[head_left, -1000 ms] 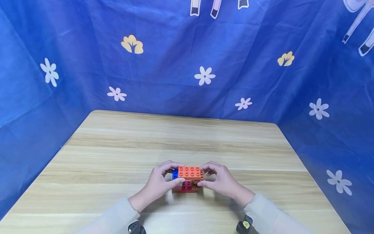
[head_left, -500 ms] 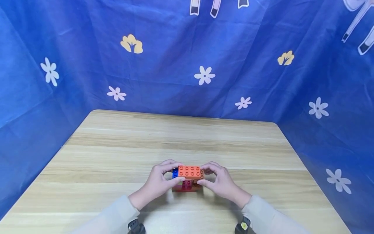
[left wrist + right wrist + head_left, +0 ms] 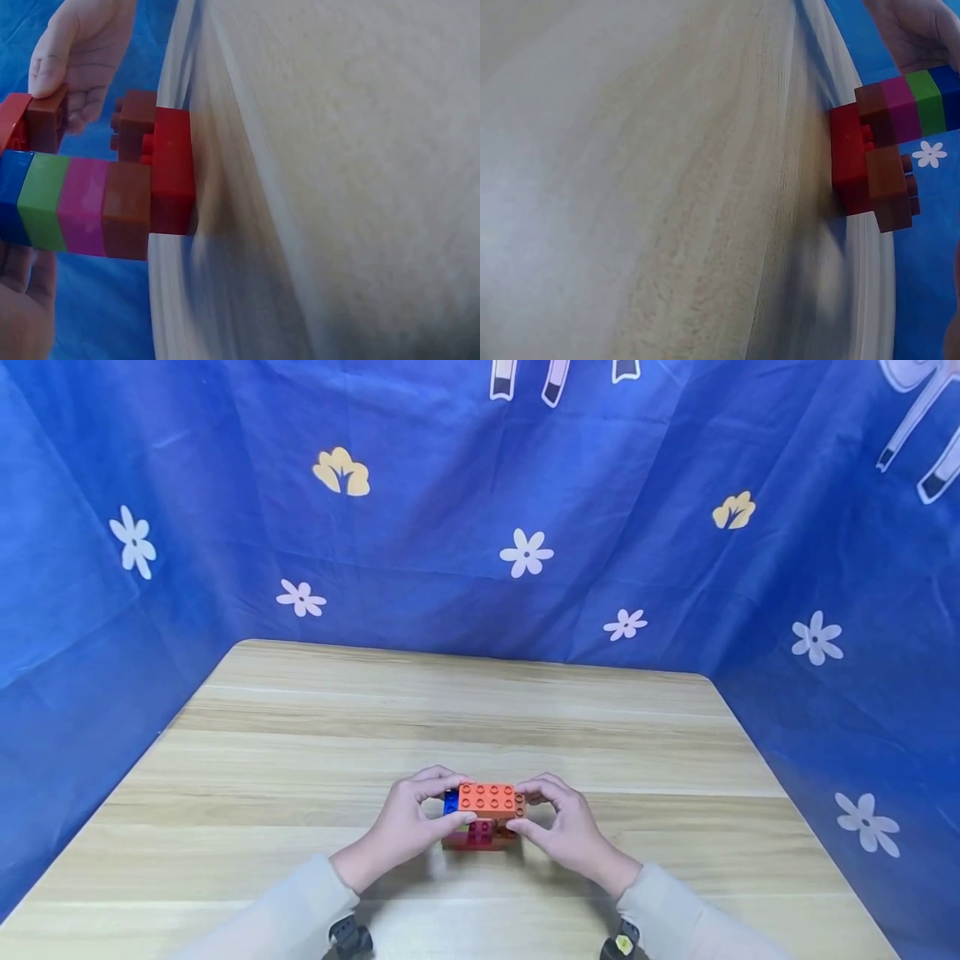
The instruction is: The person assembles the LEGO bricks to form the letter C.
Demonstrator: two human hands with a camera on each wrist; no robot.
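A structure of toy building bricks stands between my hands. Its base is a red brick (image 3: 173,172) on the table. One column on it runs brown (image 3: 126,210), pink (image 3: 82,204), green (image 3: 43,201) and blue (image 3: 13,196) upward; beside it on the base sits a lower brown brick (image 3: 889,187). An orange-red brick (image 3: 487,800) spans the top, with another brown brick (image 3: 46,124) under its right end, a gap above the lower one. My left hand (image 3: 405,818) grips the top left, thumb on the near side. The right hand (image 3: 558,818) pinches the upper brown brick.
The wooden table (image 3: 480,718) extends around the bricks, its rounded far edge against a blue curtain (image 3: 420,510) with printed flowers. Curtain also hangs along the left and right sides. Dark wrist devices (image 3: 350,937) sit on both sleeves.
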